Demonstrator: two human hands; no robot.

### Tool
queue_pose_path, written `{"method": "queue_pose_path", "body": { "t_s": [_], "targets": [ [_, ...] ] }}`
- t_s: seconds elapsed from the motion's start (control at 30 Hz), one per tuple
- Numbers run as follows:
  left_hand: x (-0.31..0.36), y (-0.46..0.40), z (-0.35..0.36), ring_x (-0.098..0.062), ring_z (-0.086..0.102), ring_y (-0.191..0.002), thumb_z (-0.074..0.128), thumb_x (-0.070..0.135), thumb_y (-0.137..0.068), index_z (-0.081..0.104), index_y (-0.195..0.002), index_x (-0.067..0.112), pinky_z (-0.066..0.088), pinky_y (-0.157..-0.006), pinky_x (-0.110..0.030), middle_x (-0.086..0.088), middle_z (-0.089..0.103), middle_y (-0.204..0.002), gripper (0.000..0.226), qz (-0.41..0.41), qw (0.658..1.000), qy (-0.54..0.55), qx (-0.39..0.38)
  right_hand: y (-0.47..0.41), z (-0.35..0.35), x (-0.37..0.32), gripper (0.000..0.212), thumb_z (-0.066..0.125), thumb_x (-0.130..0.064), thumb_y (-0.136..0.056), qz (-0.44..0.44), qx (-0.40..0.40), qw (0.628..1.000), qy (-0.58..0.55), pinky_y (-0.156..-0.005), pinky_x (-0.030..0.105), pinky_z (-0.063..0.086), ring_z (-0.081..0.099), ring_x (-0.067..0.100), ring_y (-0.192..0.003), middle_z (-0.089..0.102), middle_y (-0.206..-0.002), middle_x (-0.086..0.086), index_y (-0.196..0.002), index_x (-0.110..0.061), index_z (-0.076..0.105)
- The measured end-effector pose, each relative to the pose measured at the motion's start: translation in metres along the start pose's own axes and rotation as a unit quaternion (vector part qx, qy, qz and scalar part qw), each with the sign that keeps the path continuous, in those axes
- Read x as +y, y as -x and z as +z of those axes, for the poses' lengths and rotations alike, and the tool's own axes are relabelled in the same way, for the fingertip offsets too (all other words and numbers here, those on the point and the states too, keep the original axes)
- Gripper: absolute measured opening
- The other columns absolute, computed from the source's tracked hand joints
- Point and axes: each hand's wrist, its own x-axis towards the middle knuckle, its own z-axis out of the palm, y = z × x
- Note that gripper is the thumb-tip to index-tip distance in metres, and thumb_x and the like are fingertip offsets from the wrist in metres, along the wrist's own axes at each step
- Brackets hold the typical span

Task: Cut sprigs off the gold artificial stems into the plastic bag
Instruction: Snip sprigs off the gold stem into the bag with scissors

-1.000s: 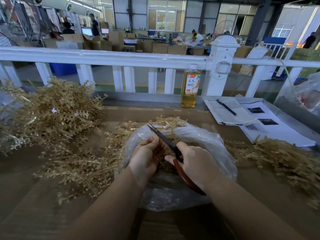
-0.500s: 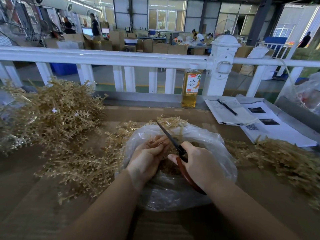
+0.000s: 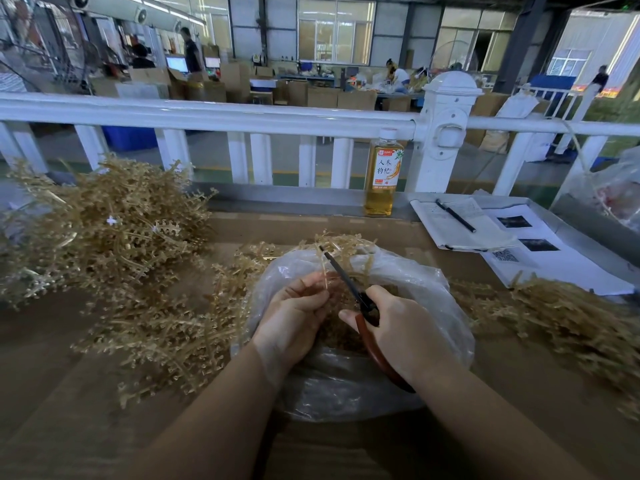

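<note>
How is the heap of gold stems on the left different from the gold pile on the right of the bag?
The left heap of gold stems stands tall and bushy, with long branching stems sticking out; the right gold pile lies lower and flatter, spreading toward the table's edge. The left heap sits against the white railing; the right pile lies beside the papers. Both share the same gold colour and flank the plastic bag.

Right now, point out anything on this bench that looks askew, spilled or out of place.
Little stands out. Gold stems lie in loose heaps on both sides of the plastic bag, a few sprigs hanging over its far rim. The papers on the right sit at a slant with a pen across them. The bottle stands upright; nothing looks spilled.
</note>
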Motion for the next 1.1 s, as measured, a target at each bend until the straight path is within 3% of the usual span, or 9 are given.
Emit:
{"method": "queue_pose_path", "body": {
  "t_s": [0.13, 0.23, 0.33, 0.47, 0.6, 0.83, 1.1],
  "targets": [
    [-0.001, -0.001, 0.005, -0.021, 0.066, -0.089, 0.041, -0.012, -0.090, 0.061, -0.101, -0.007, 0.053, -0.085, -0.028, -0.017, 0.068, -0.095, 0.023, 0.003, 0.999, -0.022, 0.025, -0.002, 0.001, 0.002, 0.040, 0.051, -0.059, -0.089, 0.010, 0.005, 1.000, -0.008, -0.072, 0.025, 0.051, 0.062, 0.012, -0.080, 0.066, -0.086, -0.006, -0.105, -0.023, 0.057],
    [-0.002, -0.002, 0.008, -0.018, 0.068, -0.076, 0.046, -0.009, -0.090, 0.060, -0.090, -0.004, 0.057, -0.074, -0.025, -0.014, 0.068, -0.083, 0.015, -0.003, 0.998, -0.013, 0.053, -0.003, 0.003, 0.004, 0.034, 0.052, -0.059, -0.089, 0.015, 0.000, 1.000, -0.013, -0.067, 0.024, 0.048, 0.058, 0.009, -0.073, 0.059, -0.077, -0.010, -0.096, -0.025, 0.054],
    [-0.001, -0.003, 0.011, -0.017, 0.065, -0.072, 0.052, -0.004, -0.089, 0.060, -0.087, 0.000, 0.058, -0.069, -0.024, -0.011, 0.066, -0.079, 0.010, -0.001, 0.998, -0.020, 0.065, -0.003, 0.004, 0.005, 0.028, 0.055, -0.057, -0.088, 0.023, 0.013, 0.999, -0.031, -0.056, 0.017, 0.035, 0.049, 0.003, -0.063, 0.048, -0.065, -0.015, -0.082, -0.031, 0.046],
    [0.001, -0.008, 0.016, -0.004, 0.061, -0.052, 0.056, 0.000, -0.090, 0.063, -0.085, 0.008, 0.051, -0.052, -0.015, 0.003, 0.066, -0.060, 0.011, 0.002, 0.994, -0.009, 0.109, -0.004, 0.002, 0.006, 0.035, 0.057, -0.056, -0.086, 0.030, 0.042, 0.997, -0.063, -0.051, 0.015, 0.029, 0.048, 0.000, -0.057, 0.048, -0.058, -0.013, -0.068, -0.035, 0.037],
    [0.000, -0.010, 0.016, -0.002, 0.056, -0.046, 0.055, 0.001, -0.090, 0.064, -0.094, 0.006, 0.046, -0.046, -0.013, 0.005, 0.062, -0.054, 0.012, 0.005, 0.993, 0.011, 0.120, -0.003, 0.002, 0.007, 0.028, 0.056, -0.056, -0.087, 0.014, 0.036, 0.997, -0.064, -0.052, 0.015, 0.033, 0.052, 0.000, -0.060, 0.052, -0.060, -0.011, -0.075, -0.035, 0.043],
    [0.004, -0.010, 0.017, -0.006, 0.064, -0.053, 0.055, -0.005, -0.088, 0.064, -0.089, 0.007, 0.053, -0.051, -0.016, 0.000, 0.069, -0.064, 0.015, 0.001, 0.989, 0.048, 0.142, -0.002, 0.000, 0.005, 0.027, 0.055, -0.055, -0.088, 0.008, -0.008, 0.997, -0.073, -0.062, 0.020, 0.039, 0.055, 0.008, -0.071, 0.055, -0.073, -0.011, -0.089, -0.029, 0.048],
    [0.005, -0.014, 0.018, -0.014, 0.061, -0.078, 0.051, -0.006, -0.091, 0.061, -0.092, 0.007, 0.055, -0.055, -0.017, -0.006, 0.064, -0.086, 0.016, 0.009, 0.982, 0.070, 0.175, 0.001, 0.000, 0.002, 0.029, 0.051, -0.057, -0.090, -0.016, -0.048, 0.998, -0.028, -0.071, 0.021, 0.035, 0.051, 0.011, -0.086, 0.053, -0.088, -0.007, -0.099, -0.030, 0.046]
  ]
}}
